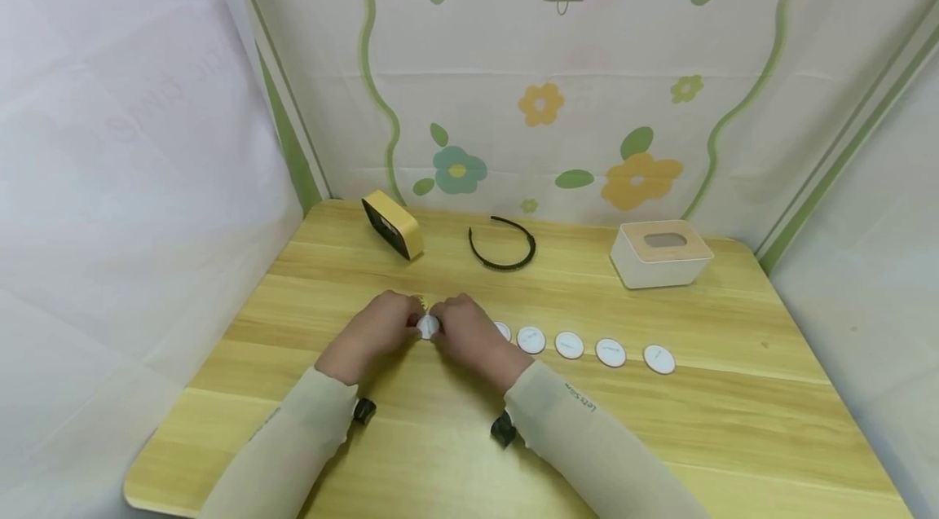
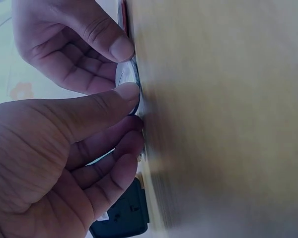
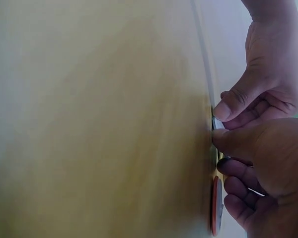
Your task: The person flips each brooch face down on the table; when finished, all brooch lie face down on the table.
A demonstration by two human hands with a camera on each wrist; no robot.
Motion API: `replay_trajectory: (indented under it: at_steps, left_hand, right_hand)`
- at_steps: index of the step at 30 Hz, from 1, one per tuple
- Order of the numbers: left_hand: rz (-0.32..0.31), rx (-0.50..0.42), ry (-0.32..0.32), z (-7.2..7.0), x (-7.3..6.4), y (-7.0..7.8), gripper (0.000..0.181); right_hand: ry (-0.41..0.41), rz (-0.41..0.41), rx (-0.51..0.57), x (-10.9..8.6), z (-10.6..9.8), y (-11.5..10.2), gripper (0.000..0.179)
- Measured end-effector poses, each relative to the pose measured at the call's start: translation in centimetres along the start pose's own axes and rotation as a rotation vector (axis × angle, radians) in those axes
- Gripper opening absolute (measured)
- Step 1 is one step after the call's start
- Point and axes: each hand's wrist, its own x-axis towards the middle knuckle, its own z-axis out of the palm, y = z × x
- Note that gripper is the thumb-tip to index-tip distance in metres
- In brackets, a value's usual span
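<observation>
A round white disc (image 1: 428, 327) with faint writing lies low at the wood-grain table, between both hands. My left hand (image 1: 383, 325) pinches its left edge, with the thumb on the disc's white face in the left wrist view. From the other side my right hand (image 1: 473, 332) pinches the same disc (image 2: 127, 74), fingers curled beneath its edge. Close to the right hand, a row of similar white discs (image 1: 569, 345) with reddish rims runs rightward, the nearest partly covered by that hand. Just behind the hands shows a small yellow toothed piece (image 1: 421, 302), mostly hidden.
At the back left stands a yellow block (image 1: 396, 222) with a black face. A black headband (image 1: 506, 266) lies at the back middle. The white tissue box (image 1: 660, 254) with a wooden lid sits at the back right. Printed cloth (image 1: 477, 38) hangs behind the table (image 1: 734, 437).
</observation>
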Motion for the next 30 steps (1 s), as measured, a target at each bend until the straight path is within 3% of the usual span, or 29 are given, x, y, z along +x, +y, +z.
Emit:
replay_trajectory:
  at_steps: [8,20,23,27,28,30]
  left_hand:
    - [0.013,0.026,-0.022,-0.1,0.0,0.3,0.018]
    - [0.042,0.045,-0.034,-0.2,0.2,0.3,0.023]
    - [0.024,0.028,-0.027,-0.5,0.2,0.0,0.024]
    - [-0.023,-0.009,0.025,-1.7,0.6,-0.6,0.005]
    - [-0.033,-0.012,0.043,-2.0,0.8,-0.8,0.007]
    - [-0.056,-0.019,0.059,-2.5,1.1,-1.2,0.030]
  right_hand:
    - [0.000,-0.057,-0.005,0.1,-0.1,0.3,0.005]
    - [-0.069,-0.056,-0.044,0.1,-0.7,0.1,0.024]
    - [-0.068,-0.067,-0.061,0.1,-0.7,0.1,0.025]
    - [-0.076,-0.060,-0.077,0.2,-0.7,0.0,0.025]
    - [-0.078,-0.056,-0.078,0.2,-0.7,0.0,0.026]
    - [-0.083,-0.046,-0.080,0.2,-0.6,0.0,0.026]
